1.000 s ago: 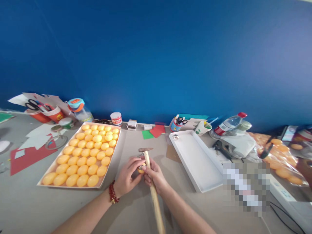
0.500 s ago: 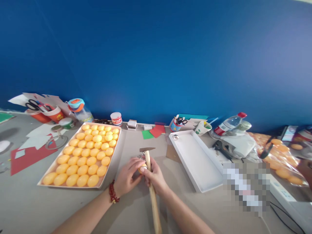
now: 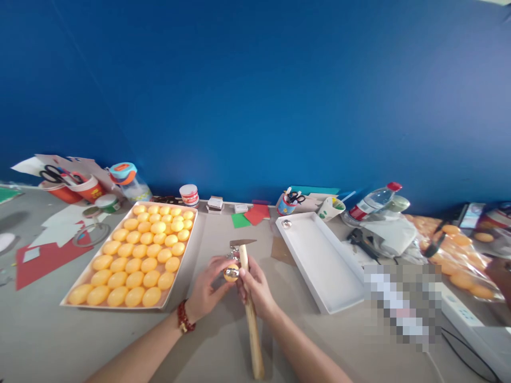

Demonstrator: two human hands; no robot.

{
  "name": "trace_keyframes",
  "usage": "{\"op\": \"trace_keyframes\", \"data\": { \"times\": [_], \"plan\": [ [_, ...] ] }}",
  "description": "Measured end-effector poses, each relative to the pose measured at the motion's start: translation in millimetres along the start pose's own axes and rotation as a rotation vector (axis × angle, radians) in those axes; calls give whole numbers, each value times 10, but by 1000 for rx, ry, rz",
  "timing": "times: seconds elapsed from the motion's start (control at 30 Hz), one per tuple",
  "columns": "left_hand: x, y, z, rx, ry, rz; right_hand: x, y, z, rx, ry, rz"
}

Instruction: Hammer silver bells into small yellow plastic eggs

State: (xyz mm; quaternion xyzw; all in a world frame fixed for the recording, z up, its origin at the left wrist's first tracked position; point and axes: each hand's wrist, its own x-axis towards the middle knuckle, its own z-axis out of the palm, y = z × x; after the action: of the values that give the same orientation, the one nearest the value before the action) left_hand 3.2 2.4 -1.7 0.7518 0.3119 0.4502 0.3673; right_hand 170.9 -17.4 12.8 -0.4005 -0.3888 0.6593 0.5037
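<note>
Between the fingertips of my left hand (image 3: 208,286) is an orange ball with a shiny silver band or cap (image 3: 231,274). My right hand (image 3: 257,287) is wrapped round the wooden handle of a hammer (image 3: 254,335), its metal head (image 3: 244,242) pointing away from me. The right thumb lies close against the ball's right side; whether it presses on it is hard to tell. Just beyond the ball, small shiny metal pieces (image 3: 232,255) show, partly hidden by my fingers. To the left stands a shallow box (image 3: 170,290) with rows of orange balls.
On the right lies a shallow white tray (image 3: 327,266) with one silver ball (image 3: 286,224) in its far corner. Cups of pens and scissors (image 3: 288,205), a bottle (image 3: 371,205) and a bag of orange balls (image 3: 467,266) line the back and right. A blue wall rises behind.
The ball in my fingers has turned, so its silver part now faces up. My right thumb has shifted off its top toward the hammer handle.
</note>
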Motion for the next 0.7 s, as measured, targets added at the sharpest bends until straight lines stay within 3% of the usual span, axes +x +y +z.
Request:
{"op": "trace_keyframes", "data": {
  "times": [0.1, 0.23, 0.33, 0.5, 0.7],
  "plan": [
    [8, -6, 1, -232, 5, -108, -2, -24, 5, 61, -62, 9],
    [22, 30, -3, -373, -6, -117, 1, -6, 13, 50, -26, 19],
    [32, 54, -21, -321, 3, -77, 7, -1, 9, 4, 40, 22],
    [25, 49, -43, -26, 50, -3, 17, -13, -6, -84, 88, -6],
    [27, -25, -32, -158, 33, -51, -7, 8, 9, -23, 3, 33]
  ]
}}
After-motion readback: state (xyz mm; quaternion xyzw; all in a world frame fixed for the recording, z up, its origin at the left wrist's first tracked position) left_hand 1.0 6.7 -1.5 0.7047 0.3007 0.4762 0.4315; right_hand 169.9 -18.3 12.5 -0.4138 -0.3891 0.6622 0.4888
